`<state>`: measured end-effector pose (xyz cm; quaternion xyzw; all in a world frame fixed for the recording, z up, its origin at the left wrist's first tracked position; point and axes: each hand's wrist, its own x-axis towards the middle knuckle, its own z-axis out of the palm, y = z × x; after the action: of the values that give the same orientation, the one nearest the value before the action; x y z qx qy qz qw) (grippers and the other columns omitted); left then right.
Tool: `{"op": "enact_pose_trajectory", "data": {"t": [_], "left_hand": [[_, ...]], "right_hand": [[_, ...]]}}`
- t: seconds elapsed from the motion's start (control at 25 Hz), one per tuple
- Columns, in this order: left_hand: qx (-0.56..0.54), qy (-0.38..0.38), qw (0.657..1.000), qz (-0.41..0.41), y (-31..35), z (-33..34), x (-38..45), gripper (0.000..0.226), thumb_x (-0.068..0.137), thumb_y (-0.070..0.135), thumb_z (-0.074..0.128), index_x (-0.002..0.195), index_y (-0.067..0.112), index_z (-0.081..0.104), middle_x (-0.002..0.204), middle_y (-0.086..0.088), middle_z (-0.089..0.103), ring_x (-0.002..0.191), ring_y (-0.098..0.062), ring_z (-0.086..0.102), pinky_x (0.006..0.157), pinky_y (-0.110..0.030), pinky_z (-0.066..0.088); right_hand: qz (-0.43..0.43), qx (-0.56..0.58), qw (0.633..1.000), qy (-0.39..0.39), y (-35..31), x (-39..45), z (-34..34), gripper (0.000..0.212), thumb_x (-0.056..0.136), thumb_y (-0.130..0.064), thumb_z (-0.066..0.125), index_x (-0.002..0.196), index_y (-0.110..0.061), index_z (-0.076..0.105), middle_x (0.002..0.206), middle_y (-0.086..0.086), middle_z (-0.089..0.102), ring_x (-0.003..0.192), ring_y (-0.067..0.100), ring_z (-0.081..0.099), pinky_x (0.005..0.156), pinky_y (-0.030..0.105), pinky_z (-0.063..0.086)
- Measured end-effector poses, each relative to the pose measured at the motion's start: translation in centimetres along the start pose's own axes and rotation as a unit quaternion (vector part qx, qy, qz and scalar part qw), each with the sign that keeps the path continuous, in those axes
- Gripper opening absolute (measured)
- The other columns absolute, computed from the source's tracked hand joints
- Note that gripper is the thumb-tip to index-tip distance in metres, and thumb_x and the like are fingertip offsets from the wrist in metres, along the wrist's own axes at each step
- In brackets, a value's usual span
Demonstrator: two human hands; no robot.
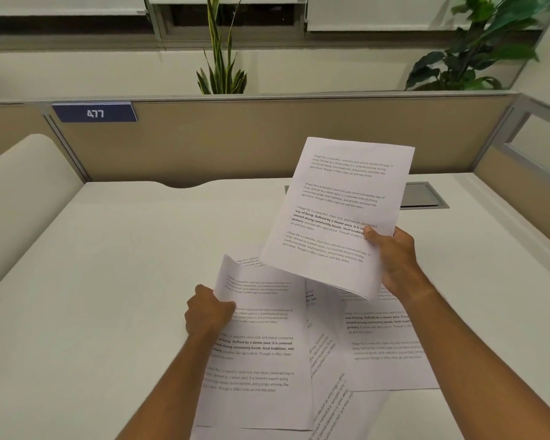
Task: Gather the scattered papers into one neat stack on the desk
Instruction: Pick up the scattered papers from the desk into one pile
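From the head view, the right hand (394,258) pinches a raised sheet (340,214) by its right edge, thumb on top, holding it clear of the surface (108,265) with its long axis tilted away and to the right. The left hand (208,312) is closed on the left edge of a lower sheet (261,344) — lifted at that side, long axis running away from the person. More papers (385,344) lie overlapped beneath and to the right, nearer the right hand; the raised sheet hangs just above them, so bringing the two held sheets together looks like the next move.

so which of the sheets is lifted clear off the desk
The sheet in the right hand, raised toward the partition. The left hand only curls another's edge; the rest lie flat.
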<state>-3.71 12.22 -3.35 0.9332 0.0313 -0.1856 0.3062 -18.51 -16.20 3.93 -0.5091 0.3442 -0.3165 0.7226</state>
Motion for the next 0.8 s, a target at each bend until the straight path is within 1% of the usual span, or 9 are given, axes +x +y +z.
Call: {"op": "enact_pose_trajectory", "data": {"t": [0.16,0.24,0.32,0.4,0.44,0.56,0.64,0.72,0.8], "left_hand": [[-0.124,0.034,0.989,0.073,-0.6,-2.5,0.2,0.046,0.077,0.021,0.073,0.112,0.024,0.044,0.106,-0.010,0.062,0.078,-0.025,0.064,0.068,-0.034,0.051],[-0.178,0.043,0.977,0.112,-0.4,-4.3,0.0,0.044,0.081,0.018,0.072,0.117,0.024,0.046,0.107,-0.010,0.062,0.074,-0.016,0.063,0.062,-0.029,0.049],[-0.180,0.051,0.969,0.161,0.5,-5.8,-0.7,0.030,0.085,0.015,0.069,0.111,0.020,0.054,0.103,-0.007,0.066,0.075,-0.011,0.064,0.058,-0.024,0.047],[-0.173,0.067,0.957,0.224,1.8,-7.1,-1.7,0.012,0.088,0.015,0.067,0.098,0.016,0.062,0.094,-0.002,0.070,0.079,-0.016,0.068,0.060,-0.023,0.049],[-0.175,0.077,0.947,0.258,2.5,-7.9,-2.3,0.007,0.089,0.016,0.066,0.095,0.016,0.063,0.090,0.001,0.070,0.080,-0.017,0.069,0.062,-0.023,0.050],[-0.191,0.115,0.911,0.346,4.5,-10.6,-4.0,0.006,0.091,0.023,0.066,0.093,0.023,0.060,0.087,0.010,0.068,0.076,-0.011,0.069,0.060,-0.020,0.052],[-0.212,0.134,0.895,0.370,5.7,-12.1,-4.9,0.008,0.092,0.024,0.065,0.096,0.023,0.059,0.091,0.009,0.068,0.078,-0.013,0.069,0.063,-0.024,0.055],[-0.226,0.143,0.890,0.369,6.8,-13.3,-5.6,0.010,0.092,0.023,0.065,0.100,0.019,0.060,0.094,0.002,0.068,0.083,-0.019,0.070,0.065,-0.027,0.057],[-0.236,0.149,0.878,0.389,7.6,-14.7,-6.5,0.010,0.092,0.023,0.065,0.101,0.018,0.061,0.095,0.000,0.069,0.083,-0.020,0.071,0.063,-0.025,0.059]], "right_hand": [[0.005,0.010,1.000,-0.002,0.2,0.2,-0.3,0.026,0.091,-0.003,0.067,0.116,-0.009,0.070,0.110,0.007,0.076,0.096,0.027,0.073,0.079,0.039,0.060],[0.009,0.019,1.000,0.000,0.2,0.4,-0.3,0.028,0.091,-0.003,0.067,0.118,-0.008,0.069,0.111,0.008,0.076,0.098,0.028,0.072,0.081,0.041,0.060],[0.012,0.025,1.000,0.000,0.2,0.4,-0.2,0.030,0.091,-0.002,0.066,0.122,-0.006,0.067,0.114,0.010,0.075,0.102,0.029,0.072,0.086,0.043,0.059],[0.011,0.030,0.999,-0.003,0.1,0.4,0.1,0.032,0.092,-0.002,0.066,0.123,-0.005,0.067,0.117,0.010,0.074,0.103,0.029,0.072,0.087,0.045,0.058],[0.008,0.036,0.999,-0.004,-0.1,0.4,0.1,0.032,0.092,-0.002,0.065,0.123,-0.006,0.067,0.117,0.010,0.074,0.102,0.028,0.072,0.086,0.044,0.059],[0.000,0.068,0.998,-0.002,-0.8,0.5,0.0,0.032,0.092,-0.003,0.065,0.124,-0.007,0.066,0.114,0.006,0.075,0.098,0.024,0.074,0.075,0.037,0.062],[-0.002,0.092,0.996,-0.002,-1.3,0.6,-0.2,0.034,0.093,-0.004,0.065,0.127,-0.005,0.064,0.114,0.007,0.075,0.093,0.021,0.075,0.071,0.034,0.062],[-0.003,0.110,0.994,-0.008,-1.5,0.7,-0.3,0.035,0.093,-0.004,0.064,0.128,-0.005,0.064,0.111,0.006,0.076,0.087,0.018,0.076,0.067,0.033,0.062],[0.000,0.124,0.992,-0.015,-1.5,0.7,-0.4,0.036,0.093,-0.005,0.064,0.129,-0.007,0.064,0.110,0.005,0.077,0.087,0.018,0.077,0.067,0.033,0.062]]}}
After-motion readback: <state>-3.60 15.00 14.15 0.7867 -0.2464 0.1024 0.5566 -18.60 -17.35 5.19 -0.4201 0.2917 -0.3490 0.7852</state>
